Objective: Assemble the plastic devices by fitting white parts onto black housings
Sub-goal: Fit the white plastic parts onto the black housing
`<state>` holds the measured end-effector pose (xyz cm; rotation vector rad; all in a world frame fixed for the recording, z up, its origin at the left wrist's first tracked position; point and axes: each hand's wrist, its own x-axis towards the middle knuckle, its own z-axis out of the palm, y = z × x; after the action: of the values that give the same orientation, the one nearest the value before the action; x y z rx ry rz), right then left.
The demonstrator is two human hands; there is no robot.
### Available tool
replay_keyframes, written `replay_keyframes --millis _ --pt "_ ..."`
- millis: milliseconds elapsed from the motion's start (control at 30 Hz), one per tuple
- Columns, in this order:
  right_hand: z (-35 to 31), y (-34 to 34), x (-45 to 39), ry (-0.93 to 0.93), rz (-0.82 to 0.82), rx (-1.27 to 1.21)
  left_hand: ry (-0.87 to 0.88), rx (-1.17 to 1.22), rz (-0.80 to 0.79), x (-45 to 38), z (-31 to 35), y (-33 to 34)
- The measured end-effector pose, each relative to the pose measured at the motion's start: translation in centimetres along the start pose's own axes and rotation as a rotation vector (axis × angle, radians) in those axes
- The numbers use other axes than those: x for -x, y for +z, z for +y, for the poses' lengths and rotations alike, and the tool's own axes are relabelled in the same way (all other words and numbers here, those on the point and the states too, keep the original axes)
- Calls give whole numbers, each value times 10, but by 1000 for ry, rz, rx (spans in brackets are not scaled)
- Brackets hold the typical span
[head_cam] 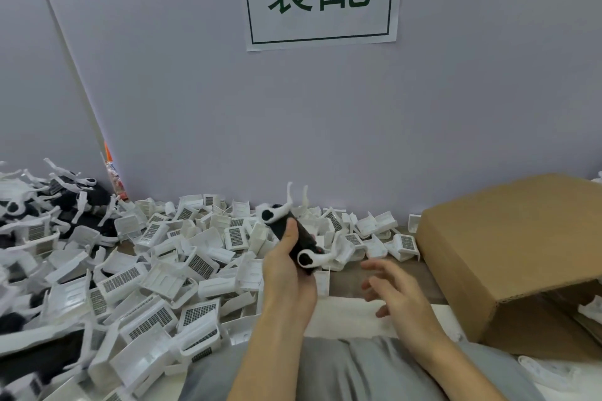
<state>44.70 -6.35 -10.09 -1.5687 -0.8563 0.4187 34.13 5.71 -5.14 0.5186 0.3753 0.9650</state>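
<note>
Housing (298,238), black with white arms already clipped at both ends, sits gripped in the left hand (286,273) above the surface, while the right hand (395,290) hovers beside it, fingers spread and empty, probably ready to fetch another white part.

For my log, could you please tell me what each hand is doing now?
Left hand: holding the black housing.
Right hand: open, holding nothing.

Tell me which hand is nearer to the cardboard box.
Right. The right hand hangs open just left of the cardboard box, not touching it. The left hand is further left, gripping the black housing with white parts on it.
</note>
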Motion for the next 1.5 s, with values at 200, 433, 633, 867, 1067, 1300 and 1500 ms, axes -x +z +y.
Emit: replay_keyframes --millis 200,433,633,867,1067,1300,1500 --pt "7 11 1 -155 -37 404 152 -190 208 -8 32 -9" --pt "7 18 -5 -206 -160 607 124 -290 240 -12 13 -11" --pt "-11 45 -22 -59 -282 839 73 -287 189 -10 1 -10" --pt "-12 49 -28 -94 -108 826 136 -340 185 -12 0 -12" --pt "-5 9 -7 -73 347 478 95 -495 104 -7 -11 -12" --pt "2 -5 -1 -98 422 459 97 -840 -78 4 -39 -6" --pt "1 -4 -6 -159 462 423 57 -1003 -210 4 -47 -9"
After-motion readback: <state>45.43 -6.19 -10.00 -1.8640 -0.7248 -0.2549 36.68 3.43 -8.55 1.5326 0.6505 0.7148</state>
